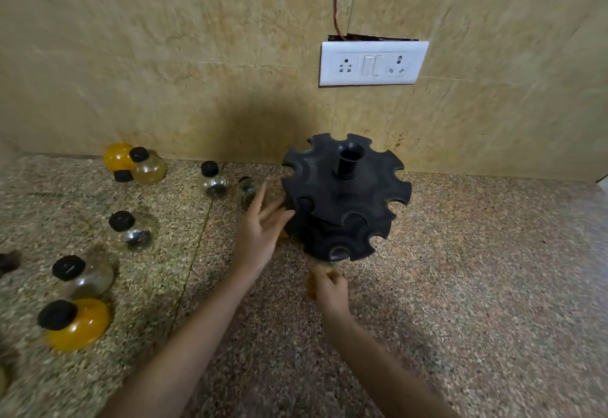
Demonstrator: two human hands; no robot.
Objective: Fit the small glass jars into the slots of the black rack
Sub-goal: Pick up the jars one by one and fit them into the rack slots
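Observation:
The black rack point(345, 200), a round two-tier stand with notched slots and a central tube, stands on the counter near the wall. My left hand point(260, 233) has straight, spread fingers touching the rack's left side. My right hand point(329, 291) is curled round a small amber jar point(320, 272) just under the front edge of the lower tier; motion blur hides how the jar sits. Several black-capped glass jars lie loose on the left: yellow ones point(77, 323) point(116, 156) and clear ones point(84, 276) point(133, 231) point(214, 182) point(246, 190).
The speckled granite counter point(460, 269) runs right of the rack. A tiled wall stands close behind, with a white socket plate point(373, 63). A dark cap point(6, 261) shows at the far left edge.

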